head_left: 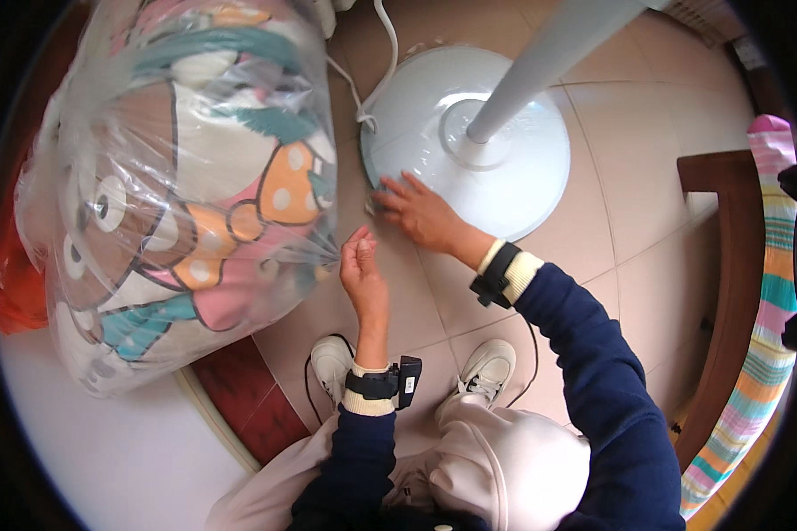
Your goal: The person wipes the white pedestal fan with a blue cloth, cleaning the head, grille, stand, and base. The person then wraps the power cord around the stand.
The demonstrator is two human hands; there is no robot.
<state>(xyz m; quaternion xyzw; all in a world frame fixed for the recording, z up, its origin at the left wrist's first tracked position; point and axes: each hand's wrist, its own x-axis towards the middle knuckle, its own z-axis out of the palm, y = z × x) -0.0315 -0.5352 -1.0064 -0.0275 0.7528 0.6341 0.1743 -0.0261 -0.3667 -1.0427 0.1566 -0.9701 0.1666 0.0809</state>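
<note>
A big clear plastic bag (301, 274) fills the left side, with a folded cartoon-print bedding bundle (212, 177) inside it. Beside its right edge, my left hand (361, 270) has its fingers closed on the gathered plastic, which stretches in creases toward them. My right hand (429, 217) is just up and to the right of it, fingers spread and holding nothing. Those fingers lie over the near left rim of a round white stand base (505, 186); whether they touch it I cannot tell.
A white pole (540, 71) rises from the base, and a white cord (390, 62) runs beside it. An orange-red bag (18, 283) sits at far left. On the right are a brown wooden frame (726, 265) and striped cloth (762, 380). My shoes (487, 367) stand on floor tiles.
</note>
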